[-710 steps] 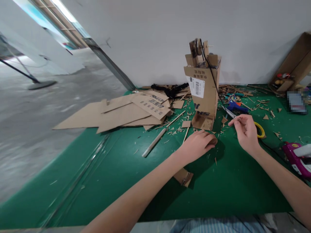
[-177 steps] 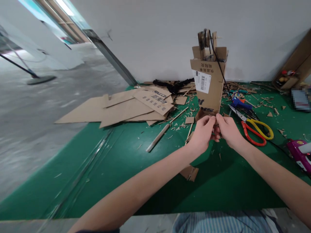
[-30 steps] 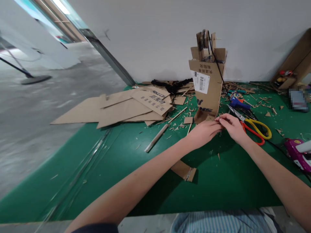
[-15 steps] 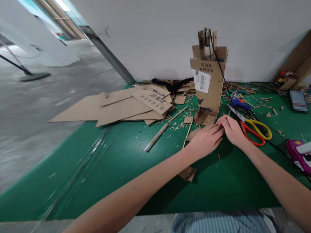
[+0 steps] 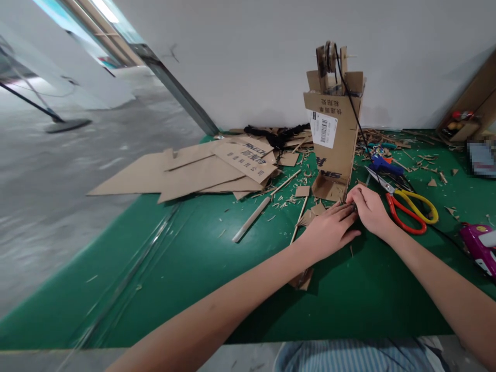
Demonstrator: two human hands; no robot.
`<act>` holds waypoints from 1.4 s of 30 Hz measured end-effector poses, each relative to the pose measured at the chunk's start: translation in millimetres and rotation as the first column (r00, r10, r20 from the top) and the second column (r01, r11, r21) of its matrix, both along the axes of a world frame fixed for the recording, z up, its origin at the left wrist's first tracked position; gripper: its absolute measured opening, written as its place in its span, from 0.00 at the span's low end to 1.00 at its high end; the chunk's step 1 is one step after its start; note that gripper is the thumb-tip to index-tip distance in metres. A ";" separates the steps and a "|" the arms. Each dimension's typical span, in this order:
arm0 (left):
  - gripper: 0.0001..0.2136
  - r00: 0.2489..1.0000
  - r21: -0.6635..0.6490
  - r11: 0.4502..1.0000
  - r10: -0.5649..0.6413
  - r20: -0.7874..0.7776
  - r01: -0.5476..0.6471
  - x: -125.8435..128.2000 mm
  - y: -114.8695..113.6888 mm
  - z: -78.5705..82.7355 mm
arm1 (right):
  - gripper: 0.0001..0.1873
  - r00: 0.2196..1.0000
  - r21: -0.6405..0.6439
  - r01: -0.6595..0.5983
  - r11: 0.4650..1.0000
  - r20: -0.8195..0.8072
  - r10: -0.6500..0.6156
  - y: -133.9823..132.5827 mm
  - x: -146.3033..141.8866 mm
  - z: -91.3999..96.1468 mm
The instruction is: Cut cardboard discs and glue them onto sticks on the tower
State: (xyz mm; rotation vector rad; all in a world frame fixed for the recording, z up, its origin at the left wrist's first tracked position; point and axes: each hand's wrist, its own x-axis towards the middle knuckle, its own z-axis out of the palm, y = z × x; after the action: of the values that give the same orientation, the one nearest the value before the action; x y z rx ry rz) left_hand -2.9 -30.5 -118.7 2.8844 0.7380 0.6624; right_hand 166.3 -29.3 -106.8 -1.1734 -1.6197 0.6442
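Observation:
My left hand [image 5: 327, 227] and my right hand [image 5: 368, 206] meet just in front of a tall cardboard box [image 5: 335, 137]. The left fingers reach under the right hand, close together, with the thumb apart below. My right fingers are bent in a pinch. A small dark bit shows between the hands, but what they hold is mostly hidden. The box stands upright with an open lower front; a spool [image 5: 330, 58] is mounted between cardboard posts on top. From the spool a black cord [image 5: 351, 103] runs down to the right. Scissors [image 5: 406, 204] with red and yellow handles lie beside my right hand.
Flat cardboard sheets [image 5: 201, 170] lie at the left back. A glue stick [image 5: 251, 219], wooden sticks and many scraps litter the green table [image 5: 163, 279]. A blue-handled tool [image 5: 385, 165] lies behind the scissors. A purple glue gun [image 5: 478, 245] is at the right edge.
The left thumb has come away from the fingers, and a dark bit now shows between the hands. The whole view has shifted slightly.

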 end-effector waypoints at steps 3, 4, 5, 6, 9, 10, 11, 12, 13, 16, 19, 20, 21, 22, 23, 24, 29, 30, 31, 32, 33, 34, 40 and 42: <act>0.21 0.999 -0.006 1.000 0.012 -0.036 -0.012 -0.2 -0.9 1.4 | 0.21 0.996 -0.033 0.065 0.997 -0.066 -0.067 -0.5 -3.5 1.2; 0.21 0.999 -0.005 1.000 0.012 -0.045 -0.013 -0.3 -1.2 1.4 | 0.22 0.992 -0.037 0.090 0.995 -0.089 -0.093 0.2 -4.6 3.9; 0.22 0.999 -0.004 1.000 0.010 -0.052 -0.010 -0.4 -1.4 1.1 | 0.23 0.987 -0.035 0.111 0.993 -0.116 -0.115 1.7 -5.4 7.8; 0.22 0.998 -0.002 1.000 0.007 -0.055 -0.007 -0.6 -1.8 0.5 | 0.24 0.977 -0.023 0.145 0.989 -0.155 -0.147 3.7 -5.6 12.9; 0.22 0.999 0.008 1.000 0.003 -0.055 -0.002 -0.9 -2.9 -1.6 | 0.22 0.908 0.027 0.231 0.973 -0.365 -0.205 10.8 -2.8 29.5; 0.21 0.999 0.009 1.000 0.009 -0.050 -0.009 -0.8 -3.2 -1.9 | 0.22 0.893 0.039 0.214 0.976 -0.413 -0.179 12.1 -1.3 33.1; 0.19 0.999 0.006 1.000 0.020 -0.043 -0.020 -0.5 -3.4 -2.1 | 0.22 0.885 0.041 0.201 0.979 -0.437 -0.163 12.5 0.1 35.1; 0.17 0.999 -0.001 1.000 0.031 -0.034 -0.031 -0.2 -3.4 -2.0 | 0.23 0.885 0.031 0.182 0.983 -0.441 -0.150 11.8 1.4 35.2; 0.16 0.999 -0.013 0.999 0.038 -0.025 -0.038 0.1 -3.0 -1.8 | 0.23 0.894 0.014 0.159 0.987 -0.426 -0.138 10.3 2.4 33.6; 0.17 0.999 -0.070 0.997 0.042 0.010 -0.041 0.4 -0.4 -1.3 | 0.23 0.933 -0.026 0.111 0.993 -0.342 -0.113 4.3 5.0 23.1; 0.18 0.996 -0.152 0.987 0.068 0.056 -0.059 -1.2 3.6 0.1 | 0.24 0.950 -0.009 0.119 0.993 -0.291 -0.116 2.6 8.2 12.2; 0.19 0.993 -0.186 0.980 0.090 0.070 -0.075 -2.1 4.7 1.2 | 0.25 0.951 -0.002 0.123 0.992 -0.285 -0.118 3.3 9.4 9.4; 0.19 0.990 -0.224 0.970 0.116 0.083 -0.095 -3.2 5.6 2.6 | 0.25 0.951 0.002 0.124 0.992 -0.284 -0.119 4.3 10.4 7.2; 0.18 0.984 -0.264 0.957 0.149 0.096 -0.119 -4.4 6.3 4.3 | 0.25 0.950 0.004 0.125 0.992 -0.288 -0.119 5.5 11.3 5.4; 0.18 0.974 -0.307 0.940 0.192 0.116 -0.149 -5.5 6.8 6.1 | 0.25 0.946 0.005 0.127 0.992 -0.301 -0.120 6.7 11.9 3.9; 0.18 0.958 -0.352 0.918 0.246 0.146 -0.182 -6.6 7.2 7.9 | 0.25 0.941 0.005 0.128 0.992 -0.317 -0.120 7.6 12.1 2.8; 0.16 0.784 -0.590 0.781 0.491 0.379 -0.204 -7.7 11.3 10.6 | 0.24 0.905 -0.036 0.086 0.996 -0.415 -0.093 8.6 10.1 -1.2; 0.15 0.744 -0.662 0.736 0.519 0.420 -0.140 -6.9 12.4 9.9 | 0.24 0.896 -0.048 0.071 0.996 -0.435 -0.085 8.5 9.6 -1.8; 0.15 0.705 -0.734 0.677 0.546 0.451 -0.055 -5.9 13.4 9.2 | 0.23 0.888 -0.060 0.058 0.996 -0.452 -0.079 8.6 9.4 -2.5; 0.14 0.671 -0.792 0.610 0.572 0.471 0.036 -4.7 14.0 8.7 | 0.23 0.882 -0.072 0.048 0.996 -0.465 -0.076 8.9 9.3 -3.0; 0.13 0.643 -0.830 0.545 0.595 0.481 0.117 -3.6 14.1 8.7 | 0.23 0.878 -0.085 0.040 0.996 -0.473 -0.075 9.3 9.5 -3.5; 0.13 0.625 -0.851 0.495 0.612 0.484 0.175 -2.6 13.6 9.1 | 0.22 0.878 -0.096 0.034 0.995 -0.473 -0.076 9.9 9.8 -3.8; 0.16 0.629 -0.846 0.474 0.587 0.509 0.243 -1.1 7.7 15.1 | 0.18 0.894 -0.147 -0.049 0.988 -0.447 -0.022 10.1 9.3 0.0; 0.17 0.635 -0.832 0.509 0.573 0.518 0.220 -1.8 8.2 15.3 | 0.18 0.868 -0.166 -0.098 0.981 -0.497 0.002 8.2 7.8 2.7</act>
State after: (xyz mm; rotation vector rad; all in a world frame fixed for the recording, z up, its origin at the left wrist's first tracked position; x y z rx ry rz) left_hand -4.7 -22.3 -103.4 1.3731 0.8928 1.0432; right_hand 174.2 -21.2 -104.1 -0.9908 -1.1698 1.0561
